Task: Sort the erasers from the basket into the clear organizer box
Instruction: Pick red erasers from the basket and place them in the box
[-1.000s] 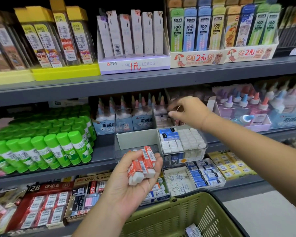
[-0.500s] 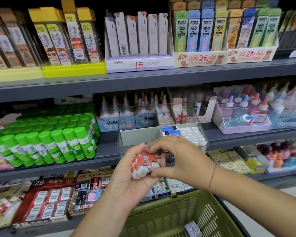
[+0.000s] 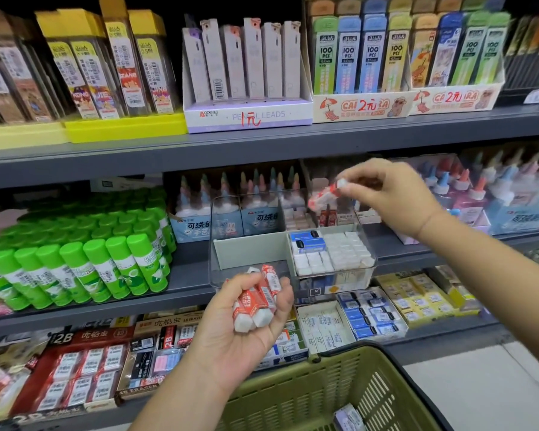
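Middle shelf (image 3: pixel 187 275): the clear organizer box (image 3: pixel 249 253) is set at its front edge, between the green glue sticks (image 3: pixel 75 262) on the left and glue bottles on the right.
Open room: free air is seen above the box rim, under the front edge of the upper shelf (image 3: pixel 199 150); the front left compartment's floor is seen bare.
Filled compartment: the front right one is packed with white erasers (image 3: pixel 333 253), with blue-sleeved erasers (image 3: pixel 307 241) along its rear left corner.
Right hand (image 3: pixel 392 197): held above the box's rear right part; a single red-and-white eraser (image 3: pixel 324 195) is pinched between thumb and fingertips, tilted down to the left and blurred. The other fingers are curled.
Left hand (image 3: pixel 231 343): held palm up just before the box's front edge; a bunch of red-and-white erasers (image 3: pixel 255 301) is cupped by curled fingers, with the white ends pointed toward the palm.
Basket (image 3: pixel 308 396): an olive green mesh one is seen at the bottom edge, below the left wrist; one wrapped eraser (image 3: pixel 349 418) lies inside it.
Writing: "PENCIL LEADS" is printed on the lilac display box (image 3: pixel 249 116), with a red handwritten price; "100 PCS" is read on the lead tubes (image 3: pixel 349 54); "2B" is read on the red eraser carton (image 3: pixel 75 362) on the lowest shelf.
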A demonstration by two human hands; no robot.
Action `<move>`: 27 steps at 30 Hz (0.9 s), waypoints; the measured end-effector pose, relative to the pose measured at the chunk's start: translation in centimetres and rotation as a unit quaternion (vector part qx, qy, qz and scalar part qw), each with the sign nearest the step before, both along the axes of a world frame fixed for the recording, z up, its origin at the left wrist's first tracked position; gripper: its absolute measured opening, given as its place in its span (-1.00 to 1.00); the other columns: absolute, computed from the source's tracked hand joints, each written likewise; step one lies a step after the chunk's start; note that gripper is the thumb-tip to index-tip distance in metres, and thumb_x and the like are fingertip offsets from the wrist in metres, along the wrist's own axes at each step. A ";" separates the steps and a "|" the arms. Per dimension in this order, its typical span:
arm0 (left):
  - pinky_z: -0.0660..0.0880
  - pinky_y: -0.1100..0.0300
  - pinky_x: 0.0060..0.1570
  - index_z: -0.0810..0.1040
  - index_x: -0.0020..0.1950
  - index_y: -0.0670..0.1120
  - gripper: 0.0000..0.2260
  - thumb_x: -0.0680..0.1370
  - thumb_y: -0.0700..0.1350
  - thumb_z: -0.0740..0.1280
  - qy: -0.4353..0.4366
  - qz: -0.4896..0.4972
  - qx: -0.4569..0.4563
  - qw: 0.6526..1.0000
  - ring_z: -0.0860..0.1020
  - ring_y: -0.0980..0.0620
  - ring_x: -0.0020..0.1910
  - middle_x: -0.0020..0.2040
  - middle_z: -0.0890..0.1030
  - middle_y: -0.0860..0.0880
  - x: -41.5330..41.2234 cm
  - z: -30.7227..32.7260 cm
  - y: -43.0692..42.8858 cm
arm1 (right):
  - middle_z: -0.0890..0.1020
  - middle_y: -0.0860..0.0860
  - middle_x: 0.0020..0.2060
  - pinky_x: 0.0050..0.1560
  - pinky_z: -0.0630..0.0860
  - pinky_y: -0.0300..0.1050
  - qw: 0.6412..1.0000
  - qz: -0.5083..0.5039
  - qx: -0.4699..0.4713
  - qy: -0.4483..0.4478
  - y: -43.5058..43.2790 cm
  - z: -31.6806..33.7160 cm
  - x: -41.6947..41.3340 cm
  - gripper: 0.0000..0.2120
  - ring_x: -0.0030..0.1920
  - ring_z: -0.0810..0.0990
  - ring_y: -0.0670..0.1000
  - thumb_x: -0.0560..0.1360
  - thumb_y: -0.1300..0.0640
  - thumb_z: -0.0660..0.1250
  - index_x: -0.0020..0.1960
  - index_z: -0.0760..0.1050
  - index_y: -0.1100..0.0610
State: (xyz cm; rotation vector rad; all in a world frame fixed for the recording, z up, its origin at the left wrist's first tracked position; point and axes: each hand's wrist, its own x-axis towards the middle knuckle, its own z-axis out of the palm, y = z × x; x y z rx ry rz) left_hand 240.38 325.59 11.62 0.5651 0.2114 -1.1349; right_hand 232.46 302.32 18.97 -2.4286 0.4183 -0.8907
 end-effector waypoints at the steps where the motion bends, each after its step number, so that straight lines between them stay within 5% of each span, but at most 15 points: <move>1: 0.57 0.10 -0.41 0.48 0.22 -0.23 -0.39 0.18 -0.32 0.48 -0.004 -0.004 0.001 1.000 0.61 -0.24 -0.13 0.01 0.59 -0.36 0.0 -0.1 0.0 | 0.68 0.01 -0.08 -0.09 0.42 -0.27 0.998 -0.041 -0.028 0.043 -1.9 0.1 0.6 -0.89 -0.14 0.57 -0.07 0.47 0.10 0.41 -0.02 0.65 0.03; 4: 0.57 0.10 -0.40 0.49 0.18 -0.24 -0.44 0.18 -0.32 0.49 -0.011 -0.011 0.008 1.000 0.61 -0.25 -0.13 0.01 0.60 -0.37 -0.1 -0.2 -0.1 | 0.67 0.08 0.02 -0.12 0.31 -0.34 0.980 -0.082 -0.066 0.171 -5.6 -0.8 2.7 -0.80 -0.09 0.55 -0.03 0.48 0.14 0.40 0.09 0.63 0.16; 10: 0.57 0.10 -0.42 0.48 0.18 -0.24 -0.45 0.20 -0.32 0.48 -0.008 -0.026 0.002 1.000 0.60 -0.24 -0.12 0.03 0.59 -0.37 0.1 -0.6 -0.4 | 0.63 0.10 0.11 0.12 0.47 -0.09 0.930 -0.070 -0.173 0.317 -6.3 -3.4 6.6 -0.78 0.11 0.56 0.16 0.52 0.09 0.32 0.14 0.60 0.07; 20: 0.56 0.10 -0.44 0.52 0.04 -0.30 -0.52 0.14 -0.34 0.47 -0.016 -0.027 0.013 0.999 0.62 -0.26 -0.16 0.01 0.60 -0.39 0.2 -0.5 -0.8 | 0.63 0.09 0.09 0.04 0.50 -0.10 0.917 -0.125 -0.194 0.324 -6.9 -5.8 8.6 -0.81 0.04 0.59 0.18 0.53 0.05 0.29 0.12 0.57 -0.09; 27: 0.58 0.10 -0.40 0.52 0.07 -0.31 -0.51 0.15 -0.34 0.48 -0.013 -0.026 0.013 0.999 0.62 -0.26 -0.12 0.02 0.61 -0.39 0.0 -0.3 -0.5 | 0.56 0.03 0.22 0.21 0.37 -0.09 0.916 -0.130 -0.218 0.311 -7.7 -5.2 7.7 -0.78 0.21 0.49 0.14 0.52 0.06 0.29 0.12 0.60 -0.09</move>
